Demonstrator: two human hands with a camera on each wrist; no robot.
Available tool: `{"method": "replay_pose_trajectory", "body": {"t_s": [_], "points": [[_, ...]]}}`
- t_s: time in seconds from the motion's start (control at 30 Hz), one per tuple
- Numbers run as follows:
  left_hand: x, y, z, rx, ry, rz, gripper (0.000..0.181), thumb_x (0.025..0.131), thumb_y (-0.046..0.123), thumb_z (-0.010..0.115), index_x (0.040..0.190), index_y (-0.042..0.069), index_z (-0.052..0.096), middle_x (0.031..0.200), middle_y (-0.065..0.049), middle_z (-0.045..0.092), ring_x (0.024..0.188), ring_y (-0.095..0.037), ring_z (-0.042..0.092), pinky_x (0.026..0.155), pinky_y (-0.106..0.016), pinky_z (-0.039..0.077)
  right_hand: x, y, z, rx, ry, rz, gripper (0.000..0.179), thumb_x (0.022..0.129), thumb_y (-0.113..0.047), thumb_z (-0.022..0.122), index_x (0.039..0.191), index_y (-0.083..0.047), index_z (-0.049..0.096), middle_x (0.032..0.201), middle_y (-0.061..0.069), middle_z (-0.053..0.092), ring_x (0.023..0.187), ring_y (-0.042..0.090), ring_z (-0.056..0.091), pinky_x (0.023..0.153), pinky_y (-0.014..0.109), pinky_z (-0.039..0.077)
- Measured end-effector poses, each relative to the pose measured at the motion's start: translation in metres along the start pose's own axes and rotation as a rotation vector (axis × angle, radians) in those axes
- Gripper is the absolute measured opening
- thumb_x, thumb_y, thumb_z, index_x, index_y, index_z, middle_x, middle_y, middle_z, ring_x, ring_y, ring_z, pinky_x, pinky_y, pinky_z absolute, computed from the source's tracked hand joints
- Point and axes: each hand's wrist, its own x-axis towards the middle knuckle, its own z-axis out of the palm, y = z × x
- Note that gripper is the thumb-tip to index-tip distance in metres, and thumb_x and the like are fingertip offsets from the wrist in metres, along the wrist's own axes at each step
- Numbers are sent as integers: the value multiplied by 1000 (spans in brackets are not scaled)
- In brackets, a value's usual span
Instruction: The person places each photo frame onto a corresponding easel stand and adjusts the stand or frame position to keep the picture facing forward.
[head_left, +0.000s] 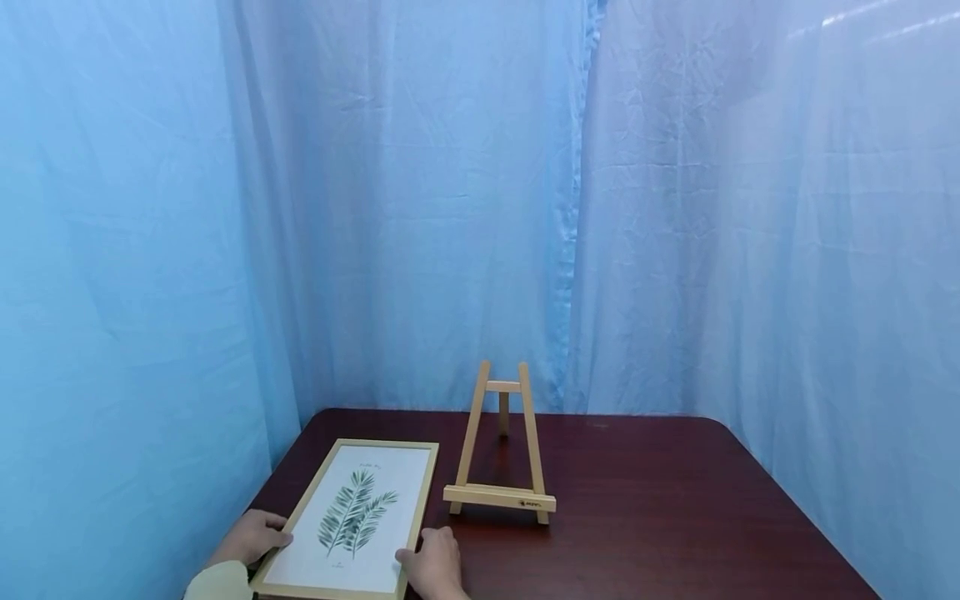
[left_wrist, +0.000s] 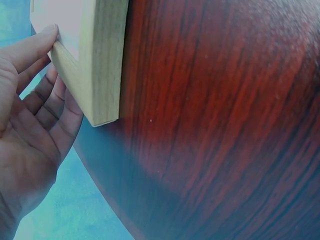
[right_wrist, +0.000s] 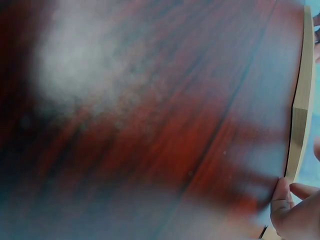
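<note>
A framed leaf print [head_left: 351, 517], with a pale wood border and two green fronds on white, lies face up at the table's left side. My left hand [head_left: 251, 537] grips its left edge near the front corner. In the left wrist view the left thumb [left_wrist: 46, 36] lies over the border while the other fingers reach beneath it. On the opposite edge, my right hand [head_left: 437, 560] holds the frame, its thumb over the border. The right wrist view catches the right hand's fingertips [right_wrist: 282, 192] at the frame's side [right_wrist: 300, 130]. Part of the print's underside is hidden.
A small wooden easel [head_left: 498, 497] stands upright right of the frame, its lower ledge toward me. Both are on a dark red-brown wood-grain table [head_left: 660, 508] with rounded far corners. Blue curtains [head_left: 450, 208] hang behind and along both sides.
</note>
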Motion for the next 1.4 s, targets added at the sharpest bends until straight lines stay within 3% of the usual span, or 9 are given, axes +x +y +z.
{"method": "replay_pose_trajectory", "body": {"t_s": [0.23,0.47,0.67,0.77,1.03,1.23,1.4], "points": [[3,1,0,17,7,-4,38,85,4,73,112,-20,62,94,-25,68,79,-27,67,67,-44,57,-1,-6,2,-126,0,33,34,79,-17,83,89,10,66,99,24,50,93,38,52,84,54,47],[6,1,-1,-17,-33,-30,39,86,5,73,114,-19,60,92,-20,68,79,-28,68,66,-45,57,1,-6,6,-186,25,75,31,78,-15,83,82,9,64,97,21,48,89,33,50,80,52,48],[6,3,-1,-8,-46,-33,40,87,6,72,115,-19,59,90,-17,68,78,-28,67,65,-45,56,0,-6,8,-198,64,56,28,77,-10,82,77,10,62,95,21,48,87,32,51,80,51,49],[6,3,-1,-11,-53,-37,39,87,5,72,115,-19,59,89,-16,68,78,-28,67,65,-45,56,-1,-4,7,-166,74,49,23,77,-9,80,77,8,65,96,21,49,88,33,52,82,51,49],[7,3,-2,-1,-26,-56,43,84,6,75,116,-18,60,94,-21,68,81,-30,67,65,-46,56,0,-4,-2,-3,53,44,25,78,-5,75,99,9,72,103,21,64,94,31,63,79,46,54],[4,8,-5,-26,16,-52,45,82,9,76,115,-17,62,103,-28,66,88,-35,67,70,-47,56,5,-2,-4,79,82,51,30,80,-5,72,108,5,74,99,14,71,90,26,67,74,41,56],[1,9,-5,-35,25,-23,44,83,9,76,114,-18,62,103,-28,66,87,-32,66,73,-45,56,6,1,-5,190,64,57,32,81,-1,71,110,12,70,90,11,71,79,20,68,68,37,56]]}}
